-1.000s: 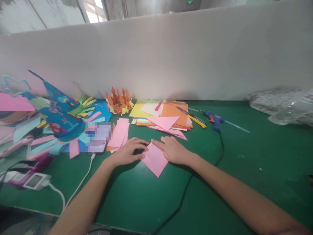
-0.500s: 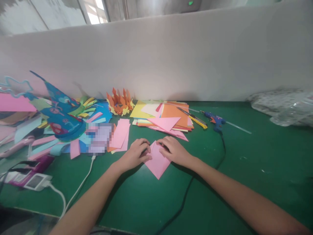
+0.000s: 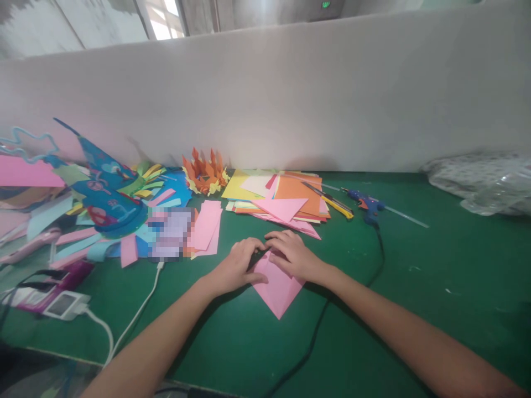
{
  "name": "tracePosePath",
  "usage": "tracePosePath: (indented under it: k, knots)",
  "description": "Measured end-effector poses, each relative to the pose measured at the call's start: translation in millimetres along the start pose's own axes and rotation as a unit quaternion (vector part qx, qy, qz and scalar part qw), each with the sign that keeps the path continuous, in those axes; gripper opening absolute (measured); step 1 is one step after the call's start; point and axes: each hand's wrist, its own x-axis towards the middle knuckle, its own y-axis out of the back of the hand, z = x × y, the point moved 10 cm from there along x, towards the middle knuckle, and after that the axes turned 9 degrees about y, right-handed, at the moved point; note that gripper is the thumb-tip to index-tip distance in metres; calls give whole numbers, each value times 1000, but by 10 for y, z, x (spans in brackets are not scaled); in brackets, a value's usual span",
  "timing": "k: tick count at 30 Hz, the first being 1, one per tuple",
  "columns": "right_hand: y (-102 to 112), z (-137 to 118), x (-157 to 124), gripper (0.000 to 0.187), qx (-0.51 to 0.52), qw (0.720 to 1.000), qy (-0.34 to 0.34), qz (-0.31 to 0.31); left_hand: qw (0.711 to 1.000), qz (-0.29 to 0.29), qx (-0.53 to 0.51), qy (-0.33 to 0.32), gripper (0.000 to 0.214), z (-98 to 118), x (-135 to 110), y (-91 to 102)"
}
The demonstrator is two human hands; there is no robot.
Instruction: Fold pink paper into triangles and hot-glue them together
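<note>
A folded pink paper (image 3: 279, 293) lies on the green table with one corner pointing toward me. My left hand (image 3: 240, 266) is at its upper left side, thumb on the paper and fingers curled round to the top corner. From the right, my right hand (image 3: 295, 257) bends its fingers over the paper's top and grips it there. The fingertips of both hands nearly meet, and they hide the top corner.
Behind the hands lies a stack of coloured paper (image 3: 298, 193), with a yellow utility knife (image 3: 338, 207) and a blue glue gun (image 3: 365, 204) beside it. An orange paper crown (image 3: 204, 174), pink strips (image 3: 206, 226) and a blue cone hat (image 3: 110, 202) stand leftward. A black cord (image 3: 313, 334) crosses the table.
The pink paper has shifted toward me and slightly right, and more of its lower part shows. My left hand's fingers have moved right, close to the right hand's fingertips.
</note>
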Motion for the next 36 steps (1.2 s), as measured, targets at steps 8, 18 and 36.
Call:
tracePosePath:
  k: [8,18,36]
  knots:
    - [111,113,2,4,141,988,-53,21,986,9,-149,70,53,-146,39,-50]
    - [109,123,0,18,305,947,-89,45,854,110,-467,201,56,-458,62,47]
    - [-95,217,-28,30,376,913,-145,60,894,93,-406,163,60,-242,77,-85]
